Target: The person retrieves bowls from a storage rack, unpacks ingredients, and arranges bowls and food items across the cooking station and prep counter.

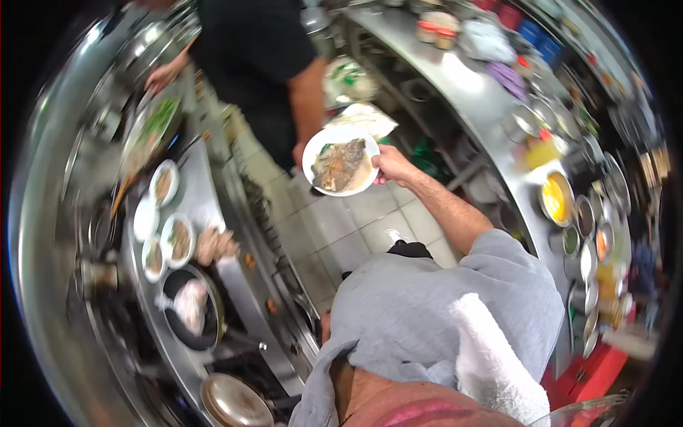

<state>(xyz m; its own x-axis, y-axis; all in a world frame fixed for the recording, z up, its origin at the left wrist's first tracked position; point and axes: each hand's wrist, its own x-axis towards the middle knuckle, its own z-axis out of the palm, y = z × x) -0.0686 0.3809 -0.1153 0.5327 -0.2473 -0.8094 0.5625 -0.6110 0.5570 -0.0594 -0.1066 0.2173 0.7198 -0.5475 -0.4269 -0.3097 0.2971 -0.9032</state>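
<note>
My right hand (393,167) grips the rim of a white bowl (341,133), holding it out in front of me above the floor. In the bowl lies a dark and brown piece of food (341,165), perhaps fish, with some pale liquid and a bit of green. Only a sliver of my left hand (326,327) shows low beside my body, near the stove edge; its fingers are hidden. A co-worker in dark clothes (249,64) stands just beyond the bowl, one arm hanging close to it.
On the left counter are several small white bowls (164,183), raw-looking meat (217,245), a black pan (213,334) and a lidded pot (235,400). The co-worker's hand (165,77) is near a pan of greens (160,121). A steel counter (462,78) with containers runs along the right.
</note>
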